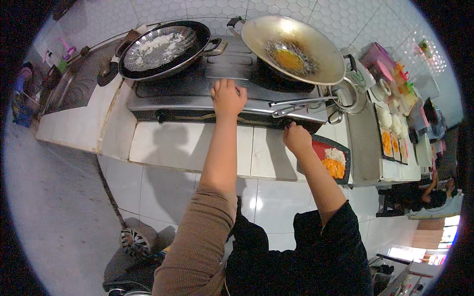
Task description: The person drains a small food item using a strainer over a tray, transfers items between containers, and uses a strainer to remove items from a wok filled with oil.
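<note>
My right hand (298,138) grips the right control knob (286,124) on the front of a two-burner gas stove (189,87). On the stove's top, between the burners, rests my left hand (228,98), its fingers bent down and its palm hidden. A large metal wok (326,55) stands on the right burner, with bubbling oil around an orange piece of food (287,59). Over the left burner sits a black wok (202,35) bearing a perforated metal strainer (129,55) with white residue in it.
Strainers and tongs (296,107) lie on the stove's right end. Beside it, a dark tray (305,168) holds orange and whitish shredded food. Several food portions and containers line the right-hand counter (400,174). Another person (418,196) is at far right.
</note>
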A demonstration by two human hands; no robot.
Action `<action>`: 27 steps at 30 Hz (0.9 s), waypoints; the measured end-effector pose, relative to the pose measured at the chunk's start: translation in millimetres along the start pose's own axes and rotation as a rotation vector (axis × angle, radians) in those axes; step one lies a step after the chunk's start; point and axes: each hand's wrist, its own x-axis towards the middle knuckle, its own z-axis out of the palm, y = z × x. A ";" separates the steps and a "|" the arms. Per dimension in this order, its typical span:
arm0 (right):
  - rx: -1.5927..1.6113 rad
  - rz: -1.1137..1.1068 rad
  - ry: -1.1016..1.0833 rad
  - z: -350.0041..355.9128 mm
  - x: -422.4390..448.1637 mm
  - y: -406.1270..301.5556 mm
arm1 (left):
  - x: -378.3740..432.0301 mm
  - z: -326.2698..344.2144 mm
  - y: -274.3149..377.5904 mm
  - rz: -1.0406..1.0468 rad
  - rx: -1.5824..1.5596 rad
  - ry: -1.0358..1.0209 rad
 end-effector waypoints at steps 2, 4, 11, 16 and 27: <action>0.018 0.004 -0.011 0.3 0.1 -1.1 | 0.1 -0.1 -1.5 0.000 -0.012 -0.004; 0.041 0.015 -0.017 1.3 1.1 -2.2 | -0.3 -0.3 -2.8 0.000 -0.014 -0.003; 0.046 -0.006 -0.022 6.7 4.0 3.3 | -0.4 -1.1 -0.9 0.018 -0.043 -0.001; 0.075 0.003 0.015 7.5 5.6 0.8 | -2.5 1.5 -2.9 0.033 -0.067 0.045; 0.034 0.038 -0.043 -5.5 1.2 -6.3 | -0.3 -0.1 -1.7 0.041 -0.058 0.023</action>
